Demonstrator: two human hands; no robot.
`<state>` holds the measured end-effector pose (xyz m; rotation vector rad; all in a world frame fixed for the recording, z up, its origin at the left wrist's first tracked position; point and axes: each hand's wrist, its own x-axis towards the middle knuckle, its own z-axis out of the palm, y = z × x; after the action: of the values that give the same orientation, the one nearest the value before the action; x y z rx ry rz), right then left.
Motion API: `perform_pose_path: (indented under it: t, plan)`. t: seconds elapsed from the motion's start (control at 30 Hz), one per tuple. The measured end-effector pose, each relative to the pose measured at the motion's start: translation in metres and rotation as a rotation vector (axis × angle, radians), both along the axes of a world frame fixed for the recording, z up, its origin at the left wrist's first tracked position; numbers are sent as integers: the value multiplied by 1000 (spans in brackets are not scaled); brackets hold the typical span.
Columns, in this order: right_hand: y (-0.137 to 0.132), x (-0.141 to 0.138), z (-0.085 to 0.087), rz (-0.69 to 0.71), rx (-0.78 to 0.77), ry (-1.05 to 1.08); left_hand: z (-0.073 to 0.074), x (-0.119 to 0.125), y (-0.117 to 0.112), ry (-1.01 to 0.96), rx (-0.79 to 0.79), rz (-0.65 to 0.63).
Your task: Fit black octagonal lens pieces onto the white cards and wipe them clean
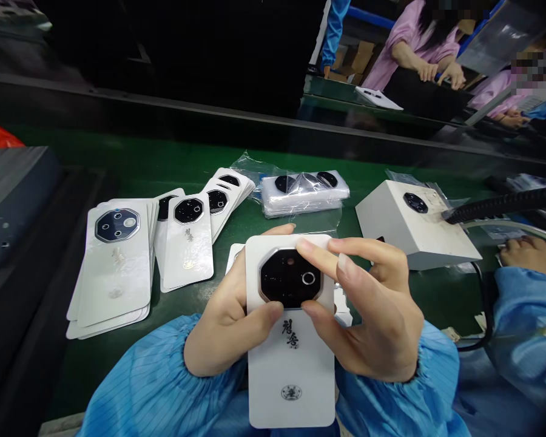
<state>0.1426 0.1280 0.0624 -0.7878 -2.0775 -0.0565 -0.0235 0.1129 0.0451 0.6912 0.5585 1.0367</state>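
A white phone back cover [291, 364] with dark lettering and a round emblem is held up in front of me, its long side pointing toward me. Near its top sits a black octagonal camera lens piece [282, 279] with a silver rim. My left hand [230, 325] grips the cover's left side, thumb at the lens piece's lower edge and fingers behind. On the right, my right hand [377, 303] pinches the lens piece and cover edge, with its thumb at the lower rim and index fingertip at the upper right.
Stacked white covers [118, 267] lie at left, with more covers [188, 243] fanned beside them. Plastic-wrapped lens pieces [304, 191] lie behind my hands. To the right stand a white box [414, 224] with a black hose [505, 203] and a neighbour's blue sleeve [528, 315]. Other people work beyond.
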Motion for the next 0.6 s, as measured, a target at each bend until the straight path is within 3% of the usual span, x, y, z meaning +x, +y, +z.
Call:
perform_pose_path:
  t: [0.3,0.43,0.5,0.6]
  plan:
    - [6,1,-5,42,-8,-7,-2,4,3,-15,22,19]
    - [12,4,-14,107,-47,209,-3,6,5,-6,0,49]
    - [13,5,-17,67,-170,392,-4,6,4,5,-11,47]
    - [11,5,-17,76,-525,506,-5,7,3,23,-11,70]
